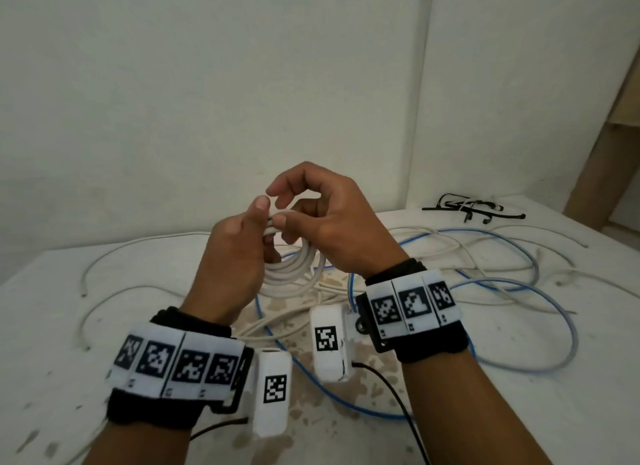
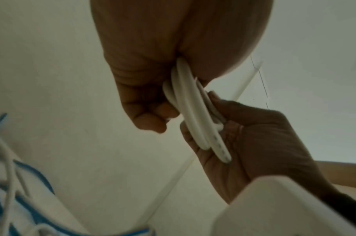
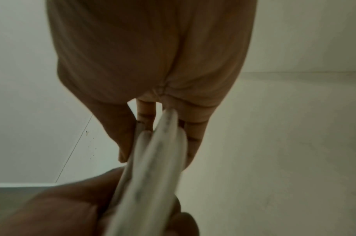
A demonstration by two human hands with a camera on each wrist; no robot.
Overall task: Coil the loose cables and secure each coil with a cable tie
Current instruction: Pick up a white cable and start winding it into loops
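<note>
A white cable coil (image 1: 294, 270) hangs in the air above the table, held between both hands. My left hand (image 1: 265, 222) grips the top of the coil with curled fingers and the thumb raised. My right hand (image 1: 282, 208) pinches the same spot, thumb on the strands and fingers through the loop. The left wrist view shows the coil (image 2: 193, 111) leaving my left hand (image 2: 153, 115) and lying across the fingers of my right hand (image 2: 223, 127). From the right wrist, the blurred coil (image 3: 153, 167) runs between my right hand's fingers (image 3: 195, 138) and thumb.
Loose white cable (image 1: 138, 244) and blue cable (image 1: 502, 281) sprawl tangled over the stained white table (image 1: 519, 412). A bunch of black cable ties (image 1: 474, 210) lies at the back right, near the wall. A wooden frame stands at the far right.
</note>
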